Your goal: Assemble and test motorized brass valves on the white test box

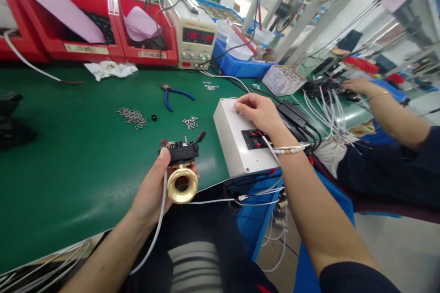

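Note:
My left hand (pixel 160 178) is closed around a brass valve (pixel 174 188) with a black actuator housing (pixel 179 154) on top, held above the table's front edge. The round brass opening faces me. Bare wires and a small circuit part show on the housing, and a white cable (pixel 161 219) hangs from it past my wrist. My right hand (pixel 259 112) rests at the far end of a light grey control box (pixel 230 139). Its fingers are pinched together at the box's top face; what they grip is hidden. A black terminal block with red tabs (pixel 253 139) sits nearby.
Blue-handled cutters (pixel 178 94), a pile of screws (pixel 132 116) and smaller screws (pixel 190 122) lie on the green table (pixel 85 169). Behind stand red bins (pixel 147 55) and a power supply (pixel 195 36). At right, a co-worker's hand (pixel 359 87) is near white cables (pixel 330 110).

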Demonstrator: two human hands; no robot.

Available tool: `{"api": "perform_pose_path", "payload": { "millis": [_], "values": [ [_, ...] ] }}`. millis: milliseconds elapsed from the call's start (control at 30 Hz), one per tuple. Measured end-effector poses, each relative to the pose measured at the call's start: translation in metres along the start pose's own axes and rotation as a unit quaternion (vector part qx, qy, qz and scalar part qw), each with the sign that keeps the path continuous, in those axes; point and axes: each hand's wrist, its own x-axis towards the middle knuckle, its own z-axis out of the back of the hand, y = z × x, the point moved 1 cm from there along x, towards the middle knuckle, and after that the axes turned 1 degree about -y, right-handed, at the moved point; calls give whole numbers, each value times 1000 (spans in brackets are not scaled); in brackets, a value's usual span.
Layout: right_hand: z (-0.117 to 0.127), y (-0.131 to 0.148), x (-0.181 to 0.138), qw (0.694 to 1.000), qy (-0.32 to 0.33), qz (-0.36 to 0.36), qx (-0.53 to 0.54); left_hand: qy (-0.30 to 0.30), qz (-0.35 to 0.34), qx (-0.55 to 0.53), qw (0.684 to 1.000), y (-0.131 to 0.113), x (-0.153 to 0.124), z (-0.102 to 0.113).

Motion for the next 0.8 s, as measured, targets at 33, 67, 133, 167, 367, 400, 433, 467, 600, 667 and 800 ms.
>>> {"api": "perform_pose_path", "payload": {
  "millis": [33,67,133,167,367,400,433,467,600,667,800],
  "values": [
    [0,-1,0,1000,0,0,0,3,-2,0,1000,0,2,1],
    [1,-1,0,1000,2,0,-2,6,-3,1,1000,1,3,1],
    [1,-2,1,1000,5,0,-8,8,-5,3,1000,2,5,3],
    [1,-3,1,1000,6,1,-11,8,-7,2,1000,2,5,4],
    [1,-3,2,1000,6,-1,-25,23,-31,-5,999,7,7,8],
    [1,-3,1,1000,6,-2,-27,23,-31,-6,999,7,7,8],
    [1,-4,1,1000,5,-3,-28,22,-30,-7,999,7,7,8],
    [1,-4,1,1000,6,-3,-29,22,-29,-8,999,7,8,8],
    [2,-4,1,999,23,8,-45,18,-26,-9,999,6,8,8],
    [1,-4,4,998,28,11,-53,17,-24,-9,1000,6,8,8],
    [-2,-3,10,999,15,-2,-35,14,-13,-23,1000,6,5,9]
  ]
}}
